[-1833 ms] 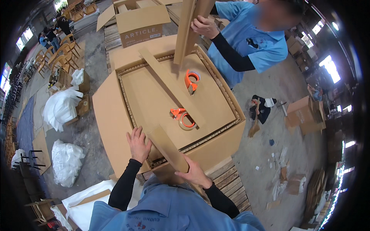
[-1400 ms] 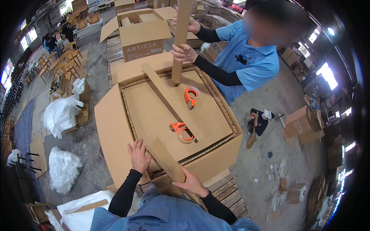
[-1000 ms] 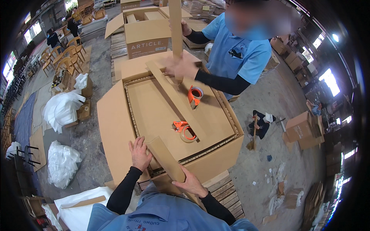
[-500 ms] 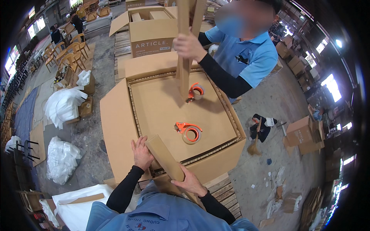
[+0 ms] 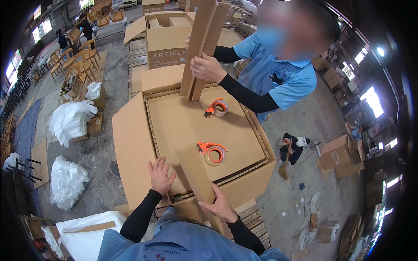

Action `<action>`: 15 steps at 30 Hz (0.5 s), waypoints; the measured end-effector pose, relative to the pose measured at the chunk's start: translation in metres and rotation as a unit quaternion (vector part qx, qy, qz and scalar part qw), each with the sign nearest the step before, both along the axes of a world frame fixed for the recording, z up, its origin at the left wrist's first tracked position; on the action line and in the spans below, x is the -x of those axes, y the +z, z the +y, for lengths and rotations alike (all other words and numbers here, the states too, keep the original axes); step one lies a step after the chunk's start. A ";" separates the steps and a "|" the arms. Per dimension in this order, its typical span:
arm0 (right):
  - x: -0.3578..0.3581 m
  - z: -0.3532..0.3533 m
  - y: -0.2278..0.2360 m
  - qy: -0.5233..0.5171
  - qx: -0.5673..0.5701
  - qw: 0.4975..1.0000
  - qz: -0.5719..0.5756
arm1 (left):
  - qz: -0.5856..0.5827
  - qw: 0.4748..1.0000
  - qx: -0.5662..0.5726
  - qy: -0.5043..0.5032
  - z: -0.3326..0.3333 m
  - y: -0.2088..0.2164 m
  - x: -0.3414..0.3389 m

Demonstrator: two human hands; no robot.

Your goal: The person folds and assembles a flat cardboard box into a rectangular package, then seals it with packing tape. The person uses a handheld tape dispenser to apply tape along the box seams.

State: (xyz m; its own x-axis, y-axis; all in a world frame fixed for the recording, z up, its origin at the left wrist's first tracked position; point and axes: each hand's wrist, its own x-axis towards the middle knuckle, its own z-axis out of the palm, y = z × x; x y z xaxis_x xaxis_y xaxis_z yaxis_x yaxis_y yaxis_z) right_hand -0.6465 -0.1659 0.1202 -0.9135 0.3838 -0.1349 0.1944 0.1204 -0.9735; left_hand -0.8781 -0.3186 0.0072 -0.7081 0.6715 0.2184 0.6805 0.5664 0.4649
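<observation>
A large open carton [image 5: 135, 143] stands before me, a flat cardboard sheet [image 5: 174, 124] lying inside it. My right hand [image 5: 221, 206] is closed around the lower part of a long folded cardboard strip [image 5: 195, 170], which slants up over the carton's near side. To its left, my left hand [image 5: 161, 177] is spread above the near left corner, apart from the strip. Two orange tape dispensers with rolls rest on the sheet: one dispenser [image 5: 210, 145] beyond my strip, another dispenser [image 5: 210, 109] farther back. Across the carton, a co-worker's hands [image 5: 206, 68] grip long upright cardboard strips [image 5: 198, 48].
Behind stands another open carton [image 5: 167, 37] on pallets. White foam bundles [image 5: 72, 119] and a plastic-wrapped heap [image 5: 69, 182] lie on the left floor. A broom [image 5: 284, 169], dark cloth and scraps are on the right floor, near a carton [image 5: 337, 156].
My left hand has come away from the strip, fingers spreading. The strip's top end has shifted right and up. The co-worker's strips have moved left, toward the far left part of the carton.
</observation>
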 end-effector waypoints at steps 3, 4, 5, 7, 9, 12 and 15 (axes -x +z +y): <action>0.001 0.015 0.015 -0.051 0.004 0.997 0.055 | 0.004 1.000 -0.019 0.000 0.001 0.000 -0.001; 0.003 0.023 0.025 -0.067 0.013 0.995 0.075 | 0.009 1.000 -0.028 0.002 0.000 0.000 -0.001; 0.005 0.031 0.033 -0.082 0.022 0.992 0.094 | 0.008 1.000 -0.028 0.003 -0.001 0.000 0.000; 0.006 0.049 0.045 -0.116 0.061 0.980 0.152 | 0.005 0.999 -0.032 0.002 0.000 0.000 0.000; 0.010 0.064 0.056 -0.152 0.110 0.963 0.194 | 0.007 0.999 -0.037 0.001 0.001 0.000 -0.001; 0.026 0.080 0.078 -0.179 0.180 0.931 0.263 | -0.003 1.000 -0.021 -0.001 -0.001 0.004 -0.001; 0.047 0.091 0.102 -0.160 0.190 0.902 0.353 | -0.015 1.000 -0.014 0.000 -0.003 0.004 -0.001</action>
State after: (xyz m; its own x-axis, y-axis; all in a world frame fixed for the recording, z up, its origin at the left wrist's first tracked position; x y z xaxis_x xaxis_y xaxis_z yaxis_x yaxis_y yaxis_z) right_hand -0.6933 -0.0754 0.2224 -0.6737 0.6919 0.2595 -0.5244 -0.2002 -0.8276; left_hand -0.8772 -0.3217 0.0115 -0.7147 0.6656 0.2150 0.6658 0.5532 0.5006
